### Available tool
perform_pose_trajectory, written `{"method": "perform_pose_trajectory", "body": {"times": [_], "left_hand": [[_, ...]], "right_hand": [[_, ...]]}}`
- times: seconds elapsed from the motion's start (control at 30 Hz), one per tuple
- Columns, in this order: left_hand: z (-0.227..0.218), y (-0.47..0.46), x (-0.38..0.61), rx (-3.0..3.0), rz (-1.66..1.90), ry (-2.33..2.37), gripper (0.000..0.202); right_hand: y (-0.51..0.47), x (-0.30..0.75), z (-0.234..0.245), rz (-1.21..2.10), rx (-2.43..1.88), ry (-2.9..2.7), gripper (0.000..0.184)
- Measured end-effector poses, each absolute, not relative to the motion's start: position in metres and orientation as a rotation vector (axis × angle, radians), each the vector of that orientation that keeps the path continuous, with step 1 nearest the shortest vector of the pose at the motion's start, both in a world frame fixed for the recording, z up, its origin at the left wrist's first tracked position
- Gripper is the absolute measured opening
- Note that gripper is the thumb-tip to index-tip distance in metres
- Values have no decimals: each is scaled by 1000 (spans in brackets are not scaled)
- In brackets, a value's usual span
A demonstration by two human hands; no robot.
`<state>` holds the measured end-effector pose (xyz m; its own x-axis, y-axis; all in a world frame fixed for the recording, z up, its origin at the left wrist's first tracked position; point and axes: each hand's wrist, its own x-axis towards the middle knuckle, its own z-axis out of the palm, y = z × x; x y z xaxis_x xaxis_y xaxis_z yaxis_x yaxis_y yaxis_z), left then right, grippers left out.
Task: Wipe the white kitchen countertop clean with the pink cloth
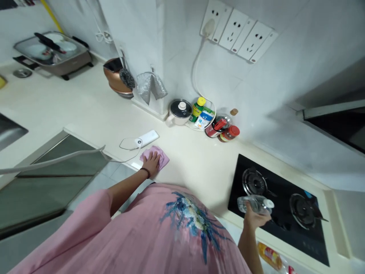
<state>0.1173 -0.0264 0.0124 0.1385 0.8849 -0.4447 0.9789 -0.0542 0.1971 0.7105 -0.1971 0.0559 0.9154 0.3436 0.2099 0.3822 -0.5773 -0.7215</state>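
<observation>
My left hand lies on a crumpled pink cloth, fingers spread and pressing it to the pale countertop near the front edge. Just beyond the cloth is a long white device, possibly a power bank, with a thin cable looped beside it. On the right, my right hand is wrapped around a clear plastic bottle with a white cap. The bottle is tilted almost on its side, above the front-left part of the black gas stove.
Along the wall stand a small lidded pot, a green bottle with a yellow cap and several jars. Sockets hold a plugged-in cord. A covered electric pan sits far left. A cable crosses at left.
</observation>
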Motion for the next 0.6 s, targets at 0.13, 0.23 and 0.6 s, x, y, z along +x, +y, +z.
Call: {"method": "perform_pose_trajectory", "body": {"times": [0.13, 0.23, 0.6], "left_hand": [[13, -20, 122, 1974, -256, 1774, 75], [14, -15, 124, 1971, -238, 1775, 75], [15, -23, 123, 1935, -136, 1806, 72]], "right_hand": [[-151, 668, 61, 148, -2248, -847, 83], [-109, 608, 65, 364, -2170, -1398, 78], [-54, 468, 70, 454, -2384, -2036, 73]]}}
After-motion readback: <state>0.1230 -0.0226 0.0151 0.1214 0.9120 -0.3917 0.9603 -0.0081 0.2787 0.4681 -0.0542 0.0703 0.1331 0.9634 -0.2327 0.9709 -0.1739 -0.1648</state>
